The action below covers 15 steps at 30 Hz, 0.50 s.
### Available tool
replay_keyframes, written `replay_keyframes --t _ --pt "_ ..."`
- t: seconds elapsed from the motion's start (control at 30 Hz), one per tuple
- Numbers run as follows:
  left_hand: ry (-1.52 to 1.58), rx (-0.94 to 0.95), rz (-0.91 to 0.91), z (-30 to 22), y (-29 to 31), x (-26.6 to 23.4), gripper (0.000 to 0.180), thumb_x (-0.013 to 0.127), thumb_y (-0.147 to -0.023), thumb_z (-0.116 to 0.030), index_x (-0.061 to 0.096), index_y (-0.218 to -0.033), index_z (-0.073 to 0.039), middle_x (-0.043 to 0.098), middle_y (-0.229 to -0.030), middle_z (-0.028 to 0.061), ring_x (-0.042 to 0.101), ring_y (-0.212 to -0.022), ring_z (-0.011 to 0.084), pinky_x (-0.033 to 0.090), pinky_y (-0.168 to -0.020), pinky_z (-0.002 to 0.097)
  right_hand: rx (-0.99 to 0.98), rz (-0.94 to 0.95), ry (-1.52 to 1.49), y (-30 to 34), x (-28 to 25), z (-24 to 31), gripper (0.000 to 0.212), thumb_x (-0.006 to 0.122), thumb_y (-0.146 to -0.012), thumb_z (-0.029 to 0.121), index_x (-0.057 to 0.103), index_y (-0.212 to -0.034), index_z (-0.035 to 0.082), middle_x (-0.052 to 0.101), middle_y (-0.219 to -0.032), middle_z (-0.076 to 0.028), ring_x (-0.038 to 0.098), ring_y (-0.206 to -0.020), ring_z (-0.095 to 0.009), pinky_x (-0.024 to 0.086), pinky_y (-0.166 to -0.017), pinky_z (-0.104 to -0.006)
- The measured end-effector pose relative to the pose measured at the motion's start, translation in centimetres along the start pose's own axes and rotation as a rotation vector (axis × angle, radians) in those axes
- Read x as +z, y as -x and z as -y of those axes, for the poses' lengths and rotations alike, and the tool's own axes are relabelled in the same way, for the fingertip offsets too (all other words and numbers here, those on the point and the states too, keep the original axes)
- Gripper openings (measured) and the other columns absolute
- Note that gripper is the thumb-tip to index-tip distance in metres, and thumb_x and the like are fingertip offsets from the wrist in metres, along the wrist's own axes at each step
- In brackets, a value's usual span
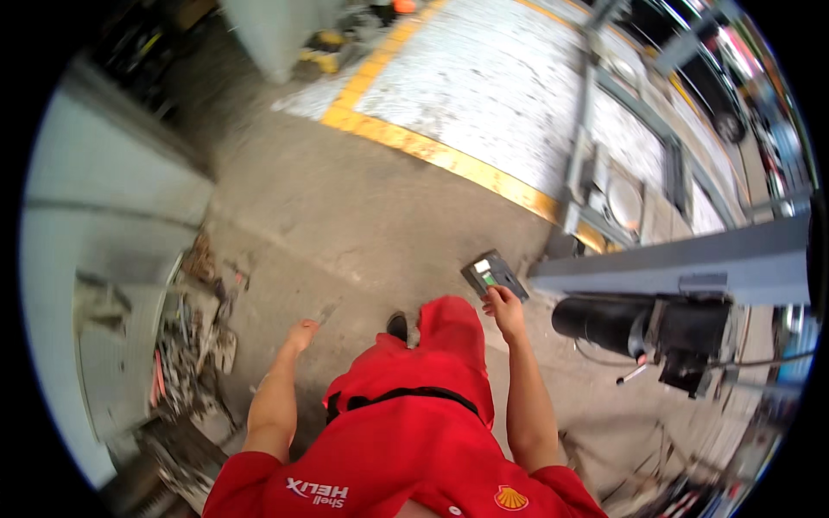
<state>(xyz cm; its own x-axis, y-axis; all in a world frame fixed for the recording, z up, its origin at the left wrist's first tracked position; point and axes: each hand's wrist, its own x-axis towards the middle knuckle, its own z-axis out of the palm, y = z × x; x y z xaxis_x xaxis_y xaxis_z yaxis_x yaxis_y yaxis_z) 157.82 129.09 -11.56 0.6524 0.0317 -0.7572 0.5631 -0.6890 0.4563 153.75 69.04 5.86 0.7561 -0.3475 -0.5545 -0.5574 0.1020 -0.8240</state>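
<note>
My right hand (504, 311), out in front of me on the right, grips the near edge of a flat dark case (509, 274). The case has a white patch and a green patch on its face. On the left, my left hand (300, 335) is closed on a thin, pale, see-through-looking strip (328, 311). That strip blurs into the floor behind it, so its kind is not clear. Both arms are bare below red sleeves and held apart, in front of my red work clothes (414, 371). One dark shoe (397, 325) shows below.
A grey lift post (673, 263) with a black cylindrical motor unit (604, 321) stands close on my right. Scrap metal parts (194, 345) lie along the left wall (112, 233). Ahead, a yellow line (449, 160) borders a white floor area. A dark car (717, 95) is far right.
</note>
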Motion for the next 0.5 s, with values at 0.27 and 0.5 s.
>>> replay_keyframes --t 0.27,0.5 --pt "0.100 0.079 0.228 -22.1 -9.1 1.9 0.035 0.064 -0.104 -0.032 0.071 -0.125 -0.004 0.075 -0.104 0.0037 0.067 -0.086 0.0144 0.055 -0.081 0.0334 0.808 -0.170 0.261 0.7 -10.2 -26.5 0.016 0.063 -0.098 0.017 0.072 -0.093 0.004 0.069 -0.077 -0.010 0.065 -0.061 -0.022 0.050 -0.049 -0.0400" --pt "-0.059 -0.092 0.478 -29.9 -8.9 -3.6 0.032 0.063 -0.105 -0.034 0.075 -0.119 -0.008 0.075 -0.098 0.0011 0.064 -0.085 0.0129 0.054 -0.079 0.0337 1.027 0.365 0.138 -11.1 -5.1 -6.3 0.015 0.074 -0.096 0.024 0.072 -0.097 0.010 0.071 -0.085 -0.004 0.068 -0.072 -0.017 0.054 -0.060 -0.0357"
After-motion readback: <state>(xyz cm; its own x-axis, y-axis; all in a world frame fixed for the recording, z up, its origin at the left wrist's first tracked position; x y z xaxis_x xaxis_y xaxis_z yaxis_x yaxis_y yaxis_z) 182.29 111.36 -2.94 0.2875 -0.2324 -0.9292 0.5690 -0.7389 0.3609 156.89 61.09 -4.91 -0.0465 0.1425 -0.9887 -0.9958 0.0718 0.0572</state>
